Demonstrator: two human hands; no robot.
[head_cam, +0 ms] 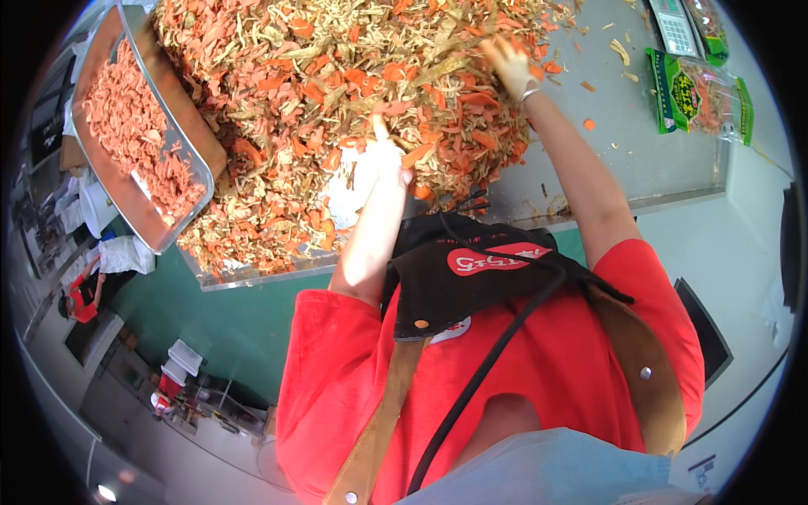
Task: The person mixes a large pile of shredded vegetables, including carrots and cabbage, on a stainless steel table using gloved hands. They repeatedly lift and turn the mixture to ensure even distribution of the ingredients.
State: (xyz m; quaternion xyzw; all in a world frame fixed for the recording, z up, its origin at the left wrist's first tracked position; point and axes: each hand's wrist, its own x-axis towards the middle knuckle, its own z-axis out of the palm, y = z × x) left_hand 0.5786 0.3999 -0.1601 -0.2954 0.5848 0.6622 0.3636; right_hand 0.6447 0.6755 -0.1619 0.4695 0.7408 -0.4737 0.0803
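A large heap of dried vegetable pieces (278,82), orange, pink and pale yellow, covers much of a metal table (669,170). At the heap's near side, my left hand (384,148) lies among the pieces in bright glare; one finger points away from me, the others are hard to make out. My right hand (510,66) is at the heap's right part, fingers spread and partly in the pieces. Whether either hand grips anything cannot be told. Left of the heap, a clear rectangular bin (180,101) stands tilted, with pink-orange pieces (136,129) in it.
Green-edged plastic packets (707,101) lie at the right beside a scale with a keypad (675,31). Loose scraps are scattered near them. The table's raised metal edge (271,278) runs before me. Two people (85,297) (160,404) in red are farther off at the left.
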